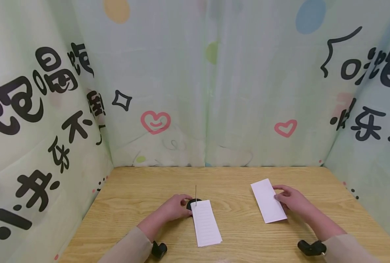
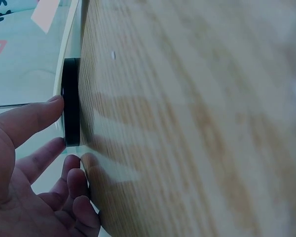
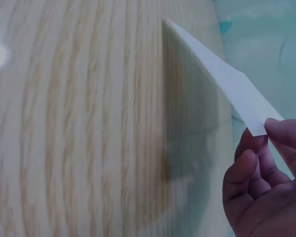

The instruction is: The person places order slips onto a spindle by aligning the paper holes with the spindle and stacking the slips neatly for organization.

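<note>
A bill spike, a thin upright metal pin (image 1: 196,194) on a round black base (image 2: 71,103), stands on the table. Slips of white paper (image 1: 206,224) are stuck on its pin near one end and cover part of the base. With thumb and forefinger my left hand (image 1: 175,207) holds the base by its rim; in the left wrist view the other fingers (image 2: 78,182) are curled beside it. Off to the right, my right hand (image 1: 292,199) pinches a white paper slip (image 1: 268,201) by its side edge. In the right wrist view this slip (image 3: 232,84) is tilted, partly above the wood.
The wooden table (image 1: 142,182) reaches back to a pale printed curtain (image 1: 188,146), with more curtain at both sides. A black wrist device (image 1: 159,250) sits below the left hand and another (image 1: 311,248) below the right.
</note>
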{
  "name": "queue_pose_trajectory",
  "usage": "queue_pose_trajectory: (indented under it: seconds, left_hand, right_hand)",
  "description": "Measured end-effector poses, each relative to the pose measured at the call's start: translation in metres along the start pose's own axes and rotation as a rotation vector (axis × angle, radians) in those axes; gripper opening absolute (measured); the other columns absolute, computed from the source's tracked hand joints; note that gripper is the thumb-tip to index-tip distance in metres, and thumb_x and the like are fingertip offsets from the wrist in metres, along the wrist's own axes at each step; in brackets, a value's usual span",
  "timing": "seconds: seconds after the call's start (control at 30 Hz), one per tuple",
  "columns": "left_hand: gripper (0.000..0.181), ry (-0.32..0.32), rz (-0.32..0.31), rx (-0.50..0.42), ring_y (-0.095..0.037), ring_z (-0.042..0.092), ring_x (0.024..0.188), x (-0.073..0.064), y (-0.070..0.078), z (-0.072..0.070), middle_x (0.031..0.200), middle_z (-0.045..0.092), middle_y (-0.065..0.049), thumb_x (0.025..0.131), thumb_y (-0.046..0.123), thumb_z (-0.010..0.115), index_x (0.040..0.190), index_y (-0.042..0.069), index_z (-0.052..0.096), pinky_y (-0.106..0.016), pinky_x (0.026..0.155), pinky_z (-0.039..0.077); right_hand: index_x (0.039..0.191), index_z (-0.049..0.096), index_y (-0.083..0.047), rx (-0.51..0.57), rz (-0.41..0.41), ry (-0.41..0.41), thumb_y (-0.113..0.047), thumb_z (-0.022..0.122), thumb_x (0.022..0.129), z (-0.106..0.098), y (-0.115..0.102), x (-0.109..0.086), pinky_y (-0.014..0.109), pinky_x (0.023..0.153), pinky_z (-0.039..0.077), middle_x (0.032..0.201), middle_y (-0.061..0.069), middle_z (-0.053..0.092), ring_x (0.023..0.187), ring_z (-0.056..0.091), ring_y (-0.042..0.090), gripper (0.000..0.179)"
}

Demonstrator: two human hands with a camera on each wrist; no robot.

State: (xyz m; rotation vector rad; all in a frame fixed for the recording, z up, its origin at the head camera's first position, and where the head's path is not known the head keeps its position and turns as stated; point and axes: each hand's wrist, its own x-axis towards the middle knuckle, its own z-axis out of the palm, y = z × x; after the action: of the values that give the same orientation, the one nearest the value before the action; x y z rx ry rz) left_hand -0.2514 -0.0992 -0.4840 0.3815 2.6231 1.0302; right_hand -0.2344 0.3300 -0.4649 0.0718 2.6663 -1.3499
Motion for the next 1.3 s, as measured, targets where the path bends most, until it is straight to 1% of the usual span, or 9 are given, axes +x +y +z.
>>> queue_pose_trajectory:
  seconds: [0.33, 0.53, 0.63, 0.77, 0.87, 0.93, 1.1, 1.2, 1.3]
  left_hand:
    - [0.047, 0.004, 0.005, -0.009, -0.030, 0.057, 0.101, -0.003, 0.002, -0.001, 0.115, 0.061, -0.015, 0.085, 0.018, 0.078, 0.129, 0.012, 0.062, -0.050, 0.092, 0.046]
    - [0.045, 0.027, 0.001, -0.030, -0.028, 0.056, 0.097, -0.004, 0.003, -0.002, 0.111, 0.060, -0.013, 0.087, 0.019, 0.077, 0.128, 0.011, 0.062, -0.049, 0.089, 0.046]
    - [0.042, 0.051, 0.009, -0.050, -0.026, 0.054, 0.094, -0.004, 0.001, -0.001, 0.108, 0.059, -0.011, 0.088, 0.019, 0.075, 0.127, 0.009, 0.063, -0.047, 0.085, 0.046]
    - [0.037, 0.087, 0.007, -0.074, -0.023, 0.053, 0.087, -0.004, -0.001, 0.000, 0.104, 0.058, -0.007, 0.092, 0.021, 0.071, 0.126, 0.009, 0.063, -0.040, 0.074, 0.047]
    - [0.034, 0.103, -0.007, -0.088, -0.021, 0.053, 0.080, -0.006, 0.002, -0.002, 0.102, 0.058, -0.006, 0.094, 0.022, 0.068, 0.126, 0.010, 0.063, -0.035, 0.066, 0.045]
    - [0.034, 0.108, -0.015, -0.105, -0.020, 0.053, 0.074, -0.008, 0.004, -0.004, 0.102, 0.057, -0.005, 0.095, 0.022, 0.067, 0.127, 0.010, 0.063, -0.034, 0.062, 0.045]
    - [0.035, 0.129, -0.011, -0.137, -0.018, 0.052, 0.066, -0.010, 0.008, -0.009, 0.103, 0.056, -0.005, 0.097, 0.024, 0.066, 0.129, 0.011, 0.062, -0.032, 0.056, 0.044]
    - [0.035, 0.146, -0.006, -0.150, -0.019, 0.052, 0.070, -0.012, 0.011, -0.012, 0.104, 0.056, -0.005, 0.097, 0.025, 0.065, 0.129, 0.012, 0.061, -0.032, 0.056, 0.044]
    - [0.035, 0.157, 0.003, -0.166, -0.021, 0.053, 0.079, -0.014, 0.015, -0.015, 0.105, 0.056, -0.004, 0.098, 0.025, 0.064, 0.130, 0.012, 0.061, -0.032, 0.057, 0.045]
  right_hand:
    - [0.143, 0.043, 0.003, 0.094, -0.021, -0.022, -0.012, 0.057, 0.100, 0.014, -0.011, 0.003, 0.033, 0.068, 0.048, 0.097, 0.010, 0.063, 0.080, 0.056, 0.021, 0.047]
    - [0.141, 0.044, 0.005, 0.153, -0.059, -0.047, -0.008, 0.058, 0.099, 0.026, -0.021, 0.001, 0.033, 0.065, 0.046, 0.087, 0.007, 0.061, 0.075, 0.053, 0.021, 0.046]
    - [0.140, 0.045, 0.005, 0.168, -0.077, -0.046, -0.007, 0.058, 0.099, 0.032, -0.026, 0.000, 0.032, 0.063, 0.046, 0.086, 0.006, 0.059, 0.073, 0.052, 0.021, 0.045]
    - [0.140, 0.046, 0.004, 0.181, -0.097, -0.048, -0.007, 0.059, 0.098, 0.039, -0.032, -0.002, 0.031, 0.064, 0.047, 0.088, 0.007, 0.060, 0.074, 0.052, 0.021, 0.045]
    - [0.139, 0.046, 0.004, 0.191, -0.111, -0.061, -0.006, 0.059, 0.098, 0.044, -0.038, -0.003, 0.032, 0.064, 0.048, 0.088, 0.008, 0.061, 0.073, 0.053, 0.021, 0.045]
    - [0.139, 0.047, 0.004, 0.196, -0.117, -0.068, -0.006, 0.059, 0.098, 0.047, -0.041, -0.004, 0.032, 0.064, 0.048, 0.089, 0.008, 0.061, 0.073, 0.053, 0.022, 0.044]
    - [0.139, 0.047, 0.003, 0.214, -0.123, -0.074, -0.006, 0.059, 0.098, 0.055, -0.050, -0.004, 0.032, 0.064, 0.048, 0.089, 0.009, 0.061, 0.073, 0.053, 0.022, 0.044]
    - [0.139, 0.048, 0.002, 0.227, -0.117, -0.075, -0.006, 0.059, 0.098, 0.060, -0.056, -0.004, 0.032, 0.063, 0.047, 0.089, 0.009, 0.060, 0.071, 0.051, 0.022, 0.044]
    - [0.140, 0.048, 0.001, 0.237, -0.101, -0.078, -0.007, 0.060, 0.098, 0.066, -0.062, -0.005, 0.032, 0.064, 0.047, 0.089, 0.010, 0.060, 0.071, 0.051, 0.022, 0.045]
